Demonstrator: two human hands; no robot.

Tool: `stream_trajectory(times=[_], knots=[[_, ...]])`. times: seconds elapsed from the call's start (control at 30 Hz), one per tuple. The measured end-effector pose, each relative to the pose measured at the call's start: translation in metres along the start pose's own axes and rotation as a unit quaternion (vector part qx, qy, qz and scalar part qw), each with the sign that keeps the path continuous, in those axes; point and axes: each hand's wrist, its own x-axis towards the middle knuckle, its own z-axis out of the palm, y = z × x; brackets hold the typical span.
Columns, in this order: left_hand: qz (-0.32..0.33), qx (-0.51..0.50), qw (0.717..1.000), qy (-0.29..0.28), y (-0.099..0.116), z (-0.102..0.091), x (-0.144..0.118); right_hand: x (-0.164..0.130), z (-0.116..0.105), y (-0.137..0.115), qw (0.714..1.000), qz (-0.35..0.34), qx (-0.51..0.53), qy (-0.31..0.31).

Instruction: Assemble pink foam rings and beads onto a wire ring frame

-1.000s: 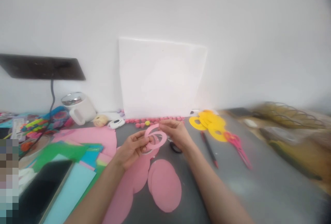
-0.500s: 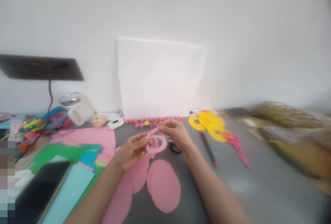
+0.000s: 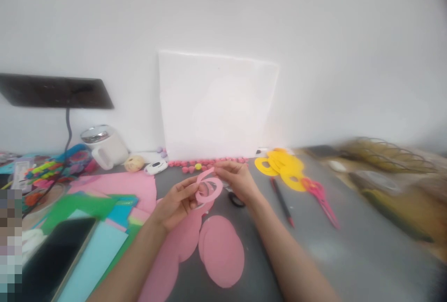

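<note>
Pink paper ring (image 3: 208, 189) sits pinched between both hands above the grey table (image 3: 349, 246), slightly tilted. Left hand (image 3: 176, 202) grips its edge at 9 o'clock; right hand (image 3: 237, 181) nips a second pink strip (image 3: 206, 173) at the ring's 12 o'clock, fingers closed on it. Pink paper discs (image 3: 223, 251) lie flat at 6 o'clock of the ring. Yellow rings (image 3: 282, 167), a pencil (image 3: 282, 202) and pink scissors (image 3: 319, 199) lie at 3 o'clock, well apart. White canvas (image 3: 216, 104) leans on the wall at 12 o'clock

Two bare forearms, left hand (image 3: 174, 204), right hand (image 3: 237, 181), no sleeves, no jewellery
</note>
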Motion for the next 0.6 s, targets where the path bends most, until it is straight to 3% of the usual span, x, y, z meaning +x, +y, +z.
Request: stream_trajectory(times=[0.17, 0.37, 0.6], knots=[[-0.013, 0.008, 0.999, -0.034, -0.0009, 0.0014, -0.0008, -0.0002, -0.0019, 0.0014, 1.000, -0.016, -0.006, 0.001], [-0.017, 0.013, 0.999, -0.037, -0.0022, 0.0005, -0.0002, -0.0007, 0.0005, -0.0019, 1.000, -0.012, -0.023, 0.013], [-0.006, 0.026, 0.999, -0.037, -0.0026, 0.0003, -0.0009, -0.0035, 0.0032, -0.0077, 1.000, -0.008, -0.018, -0.014]])
